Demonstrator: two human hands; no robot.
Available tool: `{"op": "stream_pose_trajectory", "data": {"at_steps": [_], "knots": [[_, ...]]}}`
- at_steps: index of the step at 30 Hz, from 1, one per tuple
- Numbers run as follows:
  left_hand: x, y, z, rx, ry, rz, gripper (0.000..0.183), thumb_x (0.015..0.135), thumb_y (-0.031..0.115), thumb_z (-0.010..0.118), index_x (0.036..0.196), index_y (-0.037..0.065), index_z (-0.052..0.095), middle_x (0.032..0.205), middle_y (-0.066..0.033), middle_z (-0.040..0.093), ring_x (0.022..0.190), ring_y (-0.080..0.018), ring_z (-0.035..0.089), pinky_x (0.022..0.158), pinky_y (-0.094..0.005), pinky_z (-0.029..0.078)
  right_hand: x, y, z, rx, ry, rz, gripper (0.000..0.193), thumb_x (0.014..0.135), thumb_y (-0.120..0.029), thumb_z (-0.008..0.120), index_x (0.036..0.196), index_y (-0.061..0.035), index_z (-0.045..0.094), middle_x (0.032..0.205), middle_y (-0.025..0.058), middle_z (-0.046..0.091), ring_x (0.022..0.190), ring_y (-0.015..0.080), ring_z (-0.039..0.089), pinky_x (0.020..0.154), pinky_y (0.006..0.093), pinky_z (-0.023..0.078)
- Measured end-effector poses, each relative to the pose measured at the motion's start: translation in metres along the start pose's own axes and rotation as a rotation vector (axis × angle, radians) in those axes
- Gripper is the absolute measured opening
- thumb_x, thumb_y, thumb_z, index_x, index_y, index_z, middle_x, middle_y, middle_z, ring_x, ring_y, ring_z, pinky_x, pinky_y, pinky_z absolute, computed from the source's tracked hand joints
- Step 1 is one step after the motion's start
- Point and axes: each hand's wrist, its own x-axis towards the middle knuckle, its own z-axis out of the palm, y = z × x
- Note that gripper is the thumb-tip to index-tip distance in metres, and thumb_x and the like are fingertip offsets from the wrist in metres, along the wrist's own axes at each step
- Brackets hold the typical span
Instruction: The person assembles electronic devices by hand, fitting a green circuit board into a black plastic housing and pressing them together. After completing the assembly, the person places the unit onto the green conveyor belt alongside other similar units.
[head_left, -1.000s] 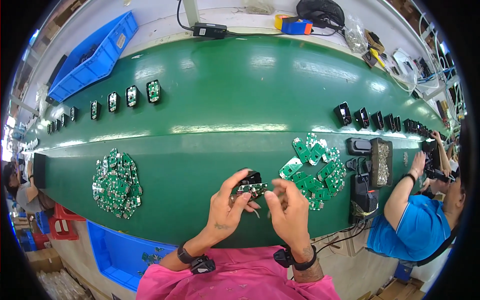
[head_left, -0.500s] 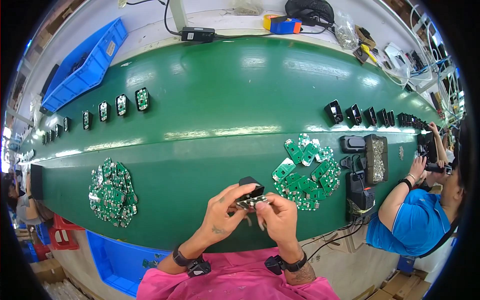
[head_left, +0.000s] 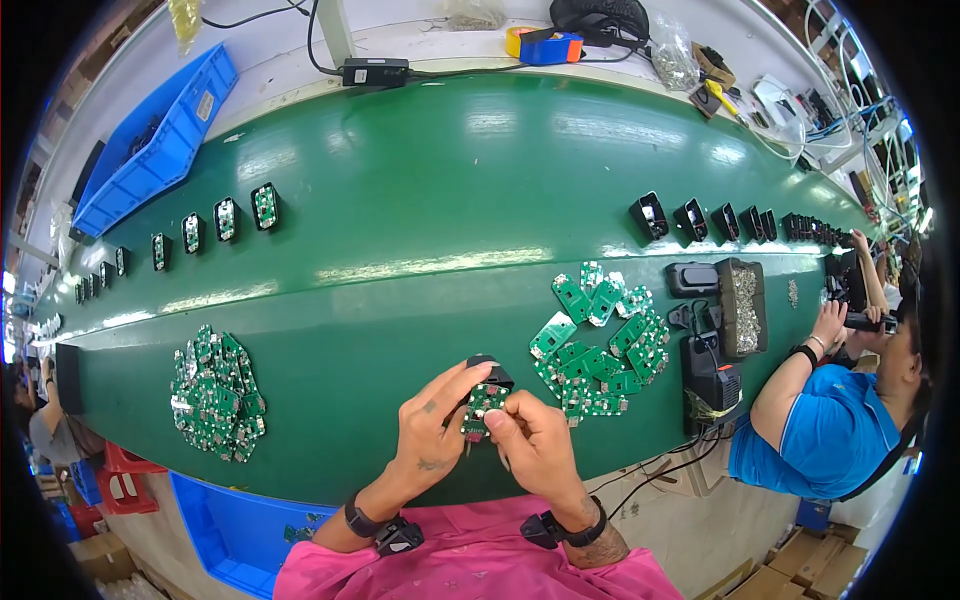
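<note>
Leftmost, a blue bin [head_left: 150,150] sits off the belt's [head_left: 420,200] far left corner, and below it a row of small black housings [head_left: 225,217] with green boards inside runs along the far lane toward the left rim. Nearer the front edge lies a left pile of green boards [head_left: 215,393], well apart from the hands, with bare green belt between them. A second blue bin [head_left: 225,530] hangs below the belt's near edge, left of the pink shirt.

At the near edge, about mid-belt, the left hand [head_left: 432,430] is curled, thumb and fingers closed on a small green board [head_left: 483,404] and the black housing [head_left: 492,374] behind it. The right hand [head_left: 535,448] meets it from the other side, fingertips pinched on the same board. Both are held just above the belt, close to its front edge; whether the board is seated in the housing I cannot tell. The wide middle of the belt beyond the hands is open all the way to the far edge, where a black adapter [head_left: 375,71] and a tape roll [head_left: 545,45] sit on the white ledge.

Just right of the hands spreads a right pile of boards [head_left: 600,335], near the right hand but not touching it. Further right stand a screw tray [head_left: 742,305] and a black charger [head_left: 712,375], then a row of empty black housings [head_left: 700,217] on the far lane. At the right rim a person in a blue shirt [head_left: 820,440] works at the belt's end.
</note>
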Motion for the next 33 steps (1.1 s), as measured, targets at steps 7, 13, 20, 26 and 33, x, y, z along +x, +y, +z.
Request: {"op": "stream_pose_trajectory", "data": {"at_steps": [7, 13, 20, 26, 33], "knots": [[0.002, 0.002, -0.006, -0.180, -0.115, -0.112, 0.048, 0.087, -0.013, 0.050, 0.132, 0.001, 0.057, 0.121, -0.0139, 0.066, 0.089, -0.0148, 0.068, 0.073, -0.0266, 0.057, 0.012, -0.016, -0.017, -0.270, 0.068, -0.052, 0.018, 0.092, -0.011, 0.070, 0.081, 0.0017, 0.064, 0.064, 0.0070, 0.065, 0.053, 0.0093, 0.055, 0.049, 0.0257, 0.042], [0.001, 0.004, -0.011, -0.374, -0.195, -0.315, 0.041, 0.097, 0.001, 0.054, 0.137, 0.000, 0.047, 0.115, -0.0157, 0.064, 0.083, -0.0172, 0.070, 0.056, -0.0236, 0.056, 0.012, -0.006, -0.013, -0.334, 0.081, 0.030, 0.022, 0.090, -0.014, 0.073, 0.080, 0.0025, 0.063, 0.059, 0.0057, 0.062, 0.052, 0.0088, 0.059, 0.048, 0.0254, 0.044], [-0.003, -0.005, 0.000, -0.405, -0.046, -0.346, 0.034, 0.102, 0.011, 0.051, 0.134, 0.000, 0.046, 0.109, -0.0156, 0.066, 0.065, -0.0164, 0.069, 0.050, -0.0234, 0.054, 0.014, 0.004, 0.007, -0.158, 0.049, 0.019, 0.035, 0.097, -0.014, 0.062, 0.125, 0.0028, 0.051, 0.081, 0.0131, 0.068, 0.064, 0.0167, 0.068, 0.058, 0.0296, 0.052], [0.000, -0.002, -0.003, -0.381, -0.089, -0.416, 0.033, 0.102, 0.010, 0.050, 0.134, 0.001, 0.047, 0.109, -0.0166, 0.068, 0.066, -0.0160, 0.070, 0.050, -0.0245, 0.054, 0.019, 0.002, 0.001, -0.343, -0.020, -0.124, 0.047, 0.098, -0.011, 0.056, 0.142, 0.0010, 0.045, 0.093, 0.0182, 0.068, 0.072, 0.0237, 0.068, 0.066, 0.0340, 0.054], [0.001, -0.002, -0.001, -0.471, -0.077, -0.426, 0.032, 0.103, 0.011, 0.050, 0.133, 0.001, 0.047, 0.100, -0.0152, 0.069, 0.062, -0.0157, 0.068, 0.051, -0.0255, 0.055, 0.020, -0.008, -0.004, -0.391, -0.053, -0.080, 0.045, 0.098, -0.009, 0.053, 0.141, -0.0008, 0.048, 0.097, 0.0204, 0.067, 0.081, 0.0299, 0.067, 0.074, 0.0362, 0.052]]}}
